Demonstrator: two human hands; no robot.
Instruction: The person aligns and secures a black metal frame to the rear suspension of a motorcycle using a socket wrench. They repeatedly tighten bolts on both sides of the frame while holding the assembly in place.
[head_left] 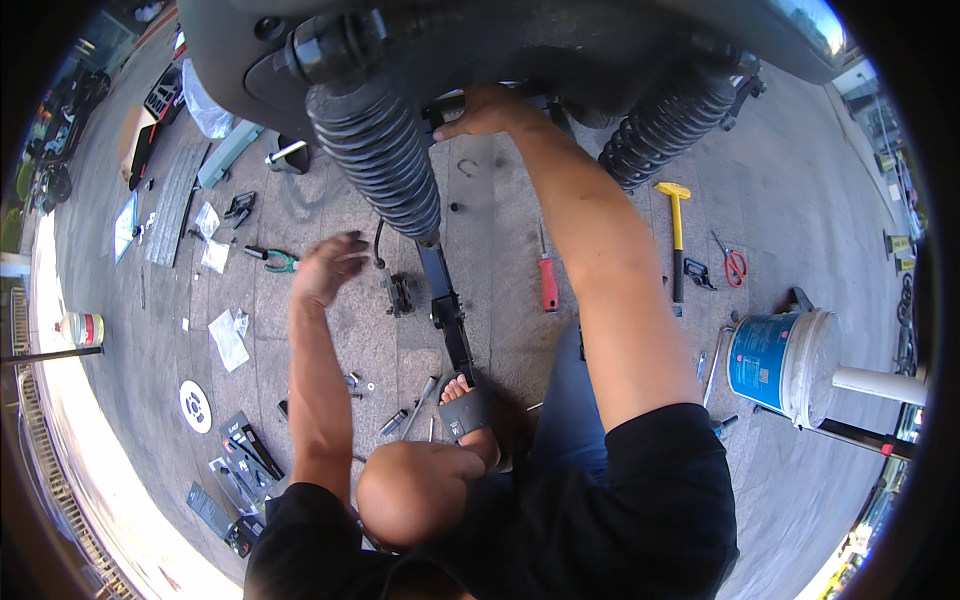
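My left hand (330,270) is raised beside the left coil-spring shock absorber (375,160), empty, its fingers apart with dark smudges on them. Just right of it, a black part like a brake caliper (400,294) hangs from a dark hose. My right hand (487,112) reaches up under the dark vehicle body (520,50), between the two shocks. Its thumb points left against a black part; the other fingers are hidden. The right shock absorber (665,125) stands beyond my right forearm. A long black metal bar (445,305) runs down toward my sandalled foot (465,410).
A red-handled screwdriver (548,283), yellow hammer (677,235) and red scissors (735,265) lie on the paving at the right, near a blue-and-white bucket (780,365). Green-handled pliers (278,262), plastic bags (228,340), a white disc (196,406) and metal strips (178,205) lie at the left.
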